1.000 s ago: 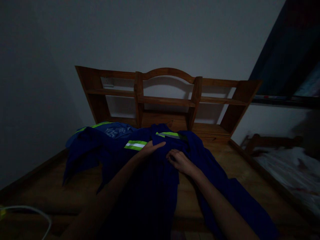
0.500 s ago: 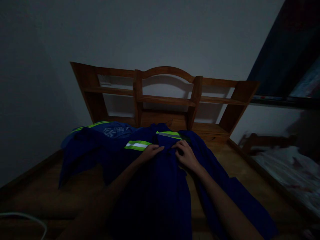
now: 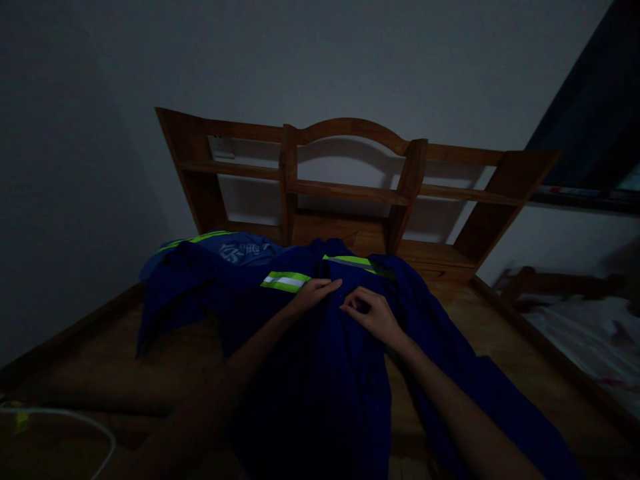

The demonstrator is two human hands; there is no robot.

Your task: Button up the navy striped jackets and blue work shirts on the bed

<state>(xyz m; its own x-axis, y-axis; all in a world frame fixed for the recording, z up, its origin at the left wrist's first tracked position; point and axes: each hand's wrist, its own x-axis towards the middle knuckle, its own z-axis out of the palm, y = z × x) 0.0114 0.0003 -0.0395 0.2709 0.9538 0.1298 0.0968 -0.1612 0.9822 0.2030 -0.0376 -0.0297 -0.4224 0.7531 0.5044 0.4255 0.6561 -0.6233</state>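
A dark blue work jacket [image 3: 320,373] with yellow-green and silver reflective strips lies spread across the wooden desk [image 3: 175,360]. My left hand [image 3: 314,295] is closed on the fabric of its front, just right of one reflective strip [image 3: 286,281], with the thumb stretched along the top. Close by on the right, my right hand [image 3: 374,315] is curled, thumb and forefinger pinched together against the jacket front. Dim light hides the exact bit of cloth between those fingertips. A lighter blue garment [image 3: 250,248] with white lettering lies behind the jacket at the left.
A wooden shelf unit [image 3: 345,192] stands at the back against the wall. At lower left runs a pale cable [image 3: 75,415]. Beyond the desk's right edge is a whitish, crumpled sheet [image 3: 585,327]. A dark curtain [image 3: 585,107] hangs at upper right.
The view has shifted, so the furniture and jacket appear farther right. My right hand has drawn slightly down the jacket front, its fingers curling into a tighter pinch. The left hand stays on the fabric.
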